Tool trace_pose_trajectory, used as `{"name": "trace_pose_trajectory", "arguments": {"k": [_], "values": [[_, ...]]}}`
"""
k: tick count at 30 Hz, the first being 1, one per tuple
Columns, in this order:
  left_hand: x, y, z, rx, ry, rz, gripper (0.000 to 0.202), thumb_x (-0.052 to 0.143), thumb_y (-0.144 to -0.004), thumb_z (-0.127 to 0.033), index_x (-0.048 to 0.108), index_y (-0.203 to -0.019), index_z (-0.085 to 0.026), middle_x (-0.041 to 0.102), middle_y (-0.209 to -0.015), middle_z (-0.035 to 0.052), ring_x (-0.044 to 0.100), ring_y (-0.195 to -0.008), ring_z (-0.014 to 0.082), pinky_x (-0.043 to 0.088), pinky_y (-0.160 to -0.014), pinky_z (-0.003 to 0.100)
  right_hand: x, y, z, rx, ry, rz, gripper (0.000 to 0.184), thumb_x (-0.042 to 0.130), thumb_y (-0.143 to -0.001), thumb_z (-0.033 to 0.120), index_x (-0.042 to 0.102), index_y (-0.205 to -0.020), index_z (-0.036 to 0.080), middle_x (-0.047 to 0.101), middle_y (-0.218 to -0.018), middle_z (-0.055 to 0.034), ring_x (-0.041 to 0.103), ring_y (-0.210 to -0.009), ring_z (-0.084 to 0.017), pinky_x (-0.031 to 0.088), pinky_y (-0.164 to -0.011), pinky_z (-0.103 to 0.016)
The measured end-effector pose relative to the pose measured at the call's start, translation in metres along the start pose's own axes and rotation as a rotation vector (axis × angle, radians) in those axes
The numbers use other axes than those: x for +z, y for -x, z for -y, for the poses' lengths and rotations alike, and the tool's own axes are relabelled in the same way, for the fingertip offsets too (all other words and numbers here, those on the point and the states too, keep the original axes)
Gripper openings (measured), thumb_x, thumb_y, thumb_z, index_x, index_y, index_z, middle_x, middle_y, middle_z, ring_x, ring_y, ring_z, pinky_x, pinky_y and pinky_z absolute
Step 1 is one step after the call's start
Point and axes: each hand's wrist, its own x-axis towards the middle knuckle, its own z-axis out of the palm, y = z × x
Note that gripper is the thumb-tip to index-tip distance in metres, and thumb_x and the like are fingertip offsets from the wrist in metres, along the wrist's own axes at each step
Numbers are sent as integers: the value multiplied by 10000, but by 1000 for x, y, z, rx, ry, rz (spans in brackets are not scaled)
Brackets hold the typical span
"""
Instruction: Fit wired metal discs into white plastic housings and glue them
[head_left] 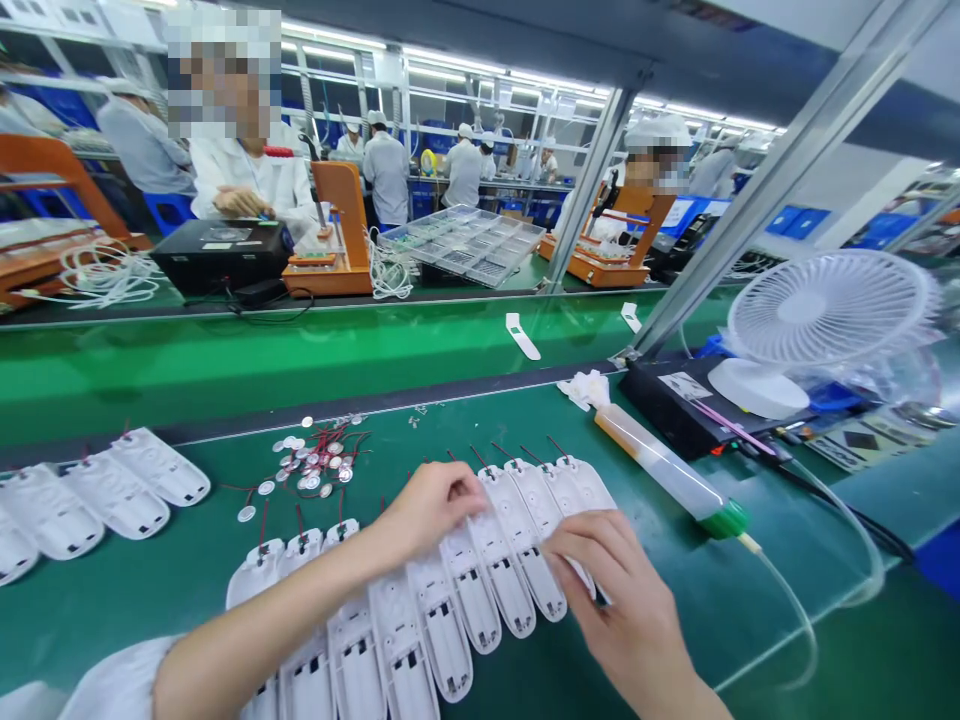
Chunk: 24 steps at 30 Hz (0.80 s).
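Note:
A row of white plastic housings (510, 590) lies on the green work surface, each long and rounded with slots at the lower end. Short red wires stick up from their top ends. My left hand (435, 505) reaches across the row, its fingers closed at the upper end of a housing near the middle; what they pinch is hidden. Lower down at the row's right side, my right hand (622, 580) has its fingers bent together against a housing. Whether it grips anything I cannot make out. My left forearm covers part of the row.
Small round discs with red wires (311, 465) lie piled behind the row. More white housings (124, 490) are at left. A syringe-like tube (660, 465) with a green cap and hose, and a white fan (825, 310), stand right. Co-workers sit beyond the green belt (300, 350).

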Motion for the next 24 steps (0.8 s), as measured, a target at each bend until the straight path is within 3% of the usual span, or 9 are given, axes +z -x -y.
{"name": "trace_pose_trajectory", "arguments": {"k": [2,4,8,14,20,24], "values": [[-16,-13,17,-52,-156,-163,96,522,-810,-226,563,-738,-176,637,-758,30,594,-719,172,418,-637,261,-7,9,-11,32,31,-4,103,502,-856,116,560,-849,201,580,-781,-35,538,-728,-165,460,-650,-291],[-36,-25,35,-131,-249,-289,171,449,-853,-259,544,-739,-173,625,-743,62,597,-741,220,414,-655,309,-15,20,-22,65,66,5,84,516,-859,141,560,-873,211,587,-795,-33,550,-740,-169,472,-661,-292],[-61,-44,59,-116,-355,-350,176,444,-857,-286,543,-753,-184,622,-733,43,594,-734,208,417,-660,296,-30,40,-38,149,101,26,62,525,-864,189,562,-888,232,593,-815,-25,568,-747,-169,493,-642,-275],[-51,-57,67,26,-446,-318,77,523,-792,-240,595,-793,-212,629,-857,21,586,-823,196,418,-684,271,-39,50,-40,184,52,78,79,510,-871,162,543,-889,232,580,-795,-20,566,-726,-157,492,-622,-263],[-47,-60,73,59,-473,-362,104,500,-802,-235,596,-835,-214,638,-834,20,596,-772,207,416,-635,279,-35,52,-41,53,89,133,160,459,-874,85,560,-859,208,573,-808,-45,521,-754,-164,480,-631,-284],[-47,-62,75,72,-487,-382,130,480,-806,-250,599,-764,-215,617,-835,31,586,-775,219,408,-612,282,-27,56,-42,-24,182,152,209,447,-862,58,596,-823,200,565,-880,-76,484,-833,-202,462,-653,-323]]}}
